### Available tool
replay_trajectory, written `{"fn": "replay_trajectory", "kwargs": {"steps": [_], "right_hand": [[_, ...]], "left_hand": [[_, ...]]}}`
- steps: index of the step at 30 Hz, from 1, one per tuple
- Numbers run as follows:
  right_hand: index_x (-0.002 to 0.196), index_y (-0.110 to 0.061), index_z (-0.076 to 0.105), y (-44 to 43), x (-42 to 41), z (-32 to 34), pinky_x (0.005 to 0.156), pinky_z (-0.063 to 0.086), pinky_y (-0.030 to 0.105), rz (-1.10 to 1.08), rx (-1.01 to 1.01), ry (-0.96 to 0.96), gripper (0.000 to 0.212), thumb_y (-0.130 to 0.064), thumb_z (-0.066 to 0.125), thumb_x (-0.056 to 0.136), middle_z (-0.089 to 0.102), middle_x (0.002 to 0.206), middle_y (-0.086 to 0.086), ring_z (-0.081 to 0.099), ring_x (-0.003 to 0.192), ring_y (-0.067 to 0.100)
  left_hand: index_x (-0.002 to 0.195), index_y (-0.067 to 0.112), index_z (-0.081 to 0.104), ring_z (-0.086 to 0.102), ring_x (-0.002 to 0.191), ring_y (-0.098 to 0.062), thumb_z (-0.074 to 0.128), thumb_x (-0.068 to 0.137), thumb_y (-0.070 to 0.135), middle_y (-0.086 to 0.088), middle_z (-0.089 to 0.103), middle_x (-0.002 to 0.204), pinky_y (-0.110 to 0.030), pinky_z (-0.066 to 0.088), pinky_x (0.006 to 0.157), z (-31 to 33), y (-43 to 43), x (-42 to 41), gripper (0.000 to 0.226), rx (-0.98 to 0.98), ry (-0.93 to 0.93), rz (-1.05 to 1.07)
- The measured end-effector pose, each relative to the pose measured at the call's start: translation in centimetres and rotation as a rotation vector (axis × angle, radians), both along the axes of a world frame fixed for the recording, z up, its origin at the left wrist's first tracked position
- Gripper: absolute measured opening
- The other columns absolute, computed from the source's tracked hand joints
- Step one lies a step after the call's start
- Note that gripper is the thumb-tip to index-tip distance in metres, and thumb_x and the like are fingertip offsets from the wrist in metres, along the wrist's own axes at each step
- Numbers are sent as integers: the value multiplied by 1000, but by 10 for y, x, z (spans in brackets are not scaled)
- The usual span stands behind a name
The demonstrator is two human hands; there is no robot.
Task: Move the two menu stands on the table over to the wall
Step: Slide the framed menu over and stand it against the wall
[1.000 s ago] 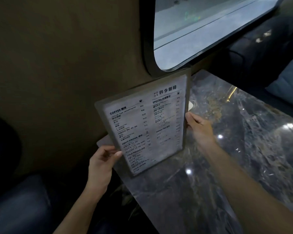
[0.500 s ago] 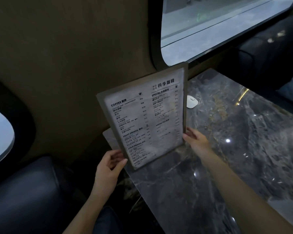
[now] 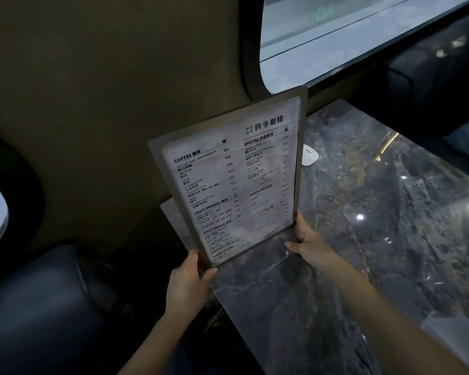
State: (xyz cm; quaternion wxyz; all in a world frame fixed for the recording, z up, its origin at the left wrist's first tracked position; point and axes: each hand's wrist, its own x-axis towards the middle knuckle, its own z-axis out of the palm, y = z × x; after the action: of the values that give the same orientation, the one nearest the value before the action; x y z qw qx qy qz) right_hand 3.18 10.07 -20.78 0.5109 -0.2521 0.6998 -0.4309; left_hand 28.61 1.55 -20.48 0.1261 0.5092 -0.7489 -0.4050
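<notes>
A tall menu stand (image 3: 233,180) with a grey frame and a white printed sheet stands upright near the wall end of the dark marble table (image 3: 363,212). My left hand (image 3: 187,282) grips its lower left corner, at the table's near edge. My right hand (image 3: 309,244) holds its lower right corner where the frame meets the tabletop. The brown wall (image 3: 106,104) lies just behind the stand. Only one menu stand is in view.
A small white disc (image 3: 309,155) lies on the table right behind the stand. A window (image 3: 336,36) sits above the table's far side. Dark padded seats are at lower left (image 3: 38,307) and top right (image 3: 431,71).
Both hands have slid down the stand's sides to its bottom corners. The stand has stayed upright near the wall, shifting little.
</notes>
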Motion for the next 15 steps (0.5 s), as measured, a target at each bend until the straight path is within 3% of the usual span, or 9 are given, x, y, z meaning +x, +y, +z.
{"fn": "replay_trajectory", "kwargs": {"steps": [4, 9, 15], "right_hand": [[143, -26, -6, -3, 4, -8, 103, 30, 31, -5, 31, 8, 88, 10, 49, 86, 15, 151, -5, 19, 136, 13], [144, -29, 0, -11, 3, -12, 102, 28, 24, -23, 0, -45, 90, 14, 50, 83, 12, 153, -10, 21, 126, 1], [143, -33, -2, -29, 3, -17, 113, 20, 32, -16, 34, -26, 89, 7, 53, 85, 10, 154, -11, 17, 134, 5]], "left_hand": [[108, 21, 54, 64, 83, -16, 60, 84, 22, 0, 70, 96, -37, 55, 71, 0, -3, 0, 24, -70, -29, -9], [103, 20, 54, 63, 85, -21, 59, 85, 24, 4, 67, 89, -38, 52, 66, -5, -4, 4, 18, -142, -45, 11], [104, 19, 53, 63, 89, -28, 58, 85, 23, -2, 69, 92, -46, 53, 73, -6, -17, 5, 20, -170, -76, 63]]}}
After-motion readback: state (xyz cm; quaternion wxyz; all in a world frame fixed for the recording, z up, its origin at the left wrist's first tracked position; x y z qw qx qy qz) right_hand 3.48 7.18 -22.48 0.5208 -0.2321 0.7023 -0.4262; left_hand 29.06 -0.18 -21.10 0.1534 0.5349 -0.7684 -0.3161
